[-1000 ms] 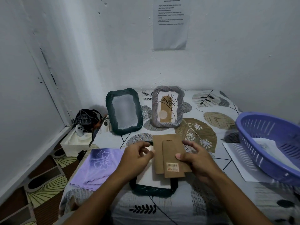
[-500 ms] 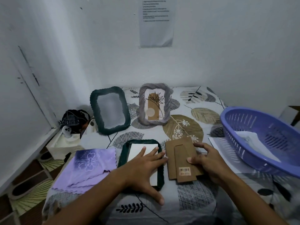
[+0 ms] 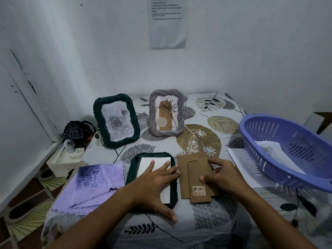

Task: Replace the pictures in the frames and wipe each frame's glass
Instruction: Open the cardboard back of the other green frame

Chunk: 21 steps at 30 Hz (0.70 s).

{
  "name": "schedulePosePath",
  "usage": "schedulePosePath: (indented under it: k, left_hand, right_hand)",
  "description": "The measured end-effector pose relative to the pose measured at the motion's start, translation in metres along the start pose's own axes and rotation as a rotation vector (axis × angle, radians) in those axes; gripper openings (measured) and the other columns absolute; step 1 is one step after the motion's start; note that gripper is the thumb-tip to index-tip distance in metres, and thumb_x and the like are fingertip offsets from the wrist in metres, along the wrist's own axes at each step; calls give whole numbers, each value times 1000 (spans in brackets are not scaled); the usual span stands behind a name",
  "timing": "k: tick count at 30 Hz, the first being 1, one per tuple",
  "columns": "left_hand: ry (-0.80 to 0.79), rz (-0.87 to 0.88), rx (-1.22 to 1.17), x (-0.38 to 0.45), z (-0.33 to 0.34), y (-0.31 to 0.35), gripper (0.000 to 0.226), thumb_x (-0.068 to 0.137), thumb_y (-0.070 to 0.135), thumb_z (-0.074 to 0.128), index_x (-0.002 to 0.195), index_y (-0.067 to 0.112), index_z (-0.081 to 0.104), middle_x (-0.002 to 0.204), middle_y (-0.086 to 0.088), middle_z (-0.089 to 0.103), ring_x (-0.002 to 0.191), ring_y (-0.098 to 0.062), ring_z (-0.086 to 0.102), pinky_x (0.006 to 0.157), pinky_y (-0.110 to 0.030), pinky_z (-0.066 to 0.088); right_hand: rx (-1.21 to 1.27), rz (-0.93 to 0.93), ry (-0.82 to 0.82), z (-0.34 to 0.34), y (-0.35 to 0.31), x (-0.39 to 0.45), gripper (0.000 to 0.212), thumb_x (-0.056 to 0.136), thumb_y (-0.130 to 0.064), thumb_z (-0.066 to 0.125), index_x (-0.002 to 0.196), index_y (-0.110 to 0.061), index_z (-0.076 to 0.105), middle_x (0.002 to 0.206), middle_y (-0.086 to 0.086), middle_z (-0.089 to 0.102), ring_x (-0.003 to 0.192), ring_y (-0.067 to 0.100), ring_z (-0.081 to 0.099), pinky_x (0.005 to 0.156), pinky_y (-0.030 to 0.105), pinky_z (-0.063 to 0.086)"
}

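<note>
Two hands working | left hand (image 3: 154,182) pressing flat, fingers spread, on white picture (image 3: 158,165) lying in face-down dark frame (image 3: 133,169) | right hand (image 3: 221,174) pinching cardboard backing (image 3: 193,169) just beside | risk: picture sliding askew as pressure is lifting.

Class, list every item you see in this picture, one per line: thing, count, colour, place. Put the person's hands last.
standing frames: 2, dark green and grey, propped upright at table's back
flat frame: 1, dark green, face down at front, white sheet inside
backing board: 1, brown cardboard, right of flat frame
cloth: 1, purple, front left
basket: 1, purple, right, paper inside
notice: 1, white, on wall
left hand: flat on the flat frame
right hand: holds backing board
</note>
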<state>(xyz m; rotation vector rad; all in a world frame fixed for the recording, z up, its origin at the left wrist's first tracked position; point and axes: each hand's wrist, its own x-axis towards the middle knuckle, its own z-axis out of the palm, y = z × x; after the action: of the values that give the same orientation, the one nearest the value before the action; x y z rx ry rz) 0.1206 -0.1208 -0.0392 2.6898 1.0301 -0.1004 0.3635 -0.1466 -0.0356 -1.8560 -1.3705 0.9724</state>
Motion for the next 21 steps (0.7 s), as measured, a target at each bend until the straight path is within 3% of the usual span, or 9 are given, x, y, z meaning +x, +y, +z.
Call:
schedulePosePath:
  k: [3, 7, 17, 19, 21]
  left_hand:
    - [-1, -7, -13, 0, -1, -2, 124, 57, 83, 57, 153, 27, 3, 157, 19, -13, 139, 3, -27, 115, -46, -19]
    - [5, 0, -16, 1, 0, -4, 124, 56, 83, 59, 153, 28, 4, 156, 21, -13, 139, 3, -27, 114, -45, -21]
    - [17, 6, -28, 0, 1, -5, 123, 58, 79, 65, 153, 28, 7, 157, 21, -11, 139, 4, -27, 113, -44, -22]
    - [24, 4, -28, 0, 1, -5, 122, 59, 78, 66, 153, 28, 7, 157, 20, -11, 139, 4, -27, 113, -43, -23]
    - [42, 4, -43, 0, 1, -6, 121, 59, 77, 67, 153, 29, 7, 157, 20, -11, 139, 4, -26, 113, -40, -23]
  right_hand:
    - [-122, -26, 6, 0, -5, 1, 83, 69, -23, 84, 141, -14, 43, 113, 9, 61, 90, 18, 58, 60, 20, 41]
    - [-278, -32, 17, -2, -11, -2, 80, 71, -31, 82, 139, -12, 45, 130, 9, 57, 108, 22, 57, 79, 24, 44]
    - [-452, -3, -1, 0, -23, -7, 61, 74, -35, 79, 125, -12, 56, 116, 7, 61, 87, 15, 54, 64, 22, 43]
    - [-460, -8, -3, -1, -23, -6, 53, 74, -34, 80, 118, -11, 59, 104, 4, 60, 85, 15, 56, 67, 24, 46]
    - [-462, -4, -6, -1, -22, -7, 52, 73, -34, 80, 115, -11, 61, 106, 5, 62, 85, 15, 56, 70, 26, 48]
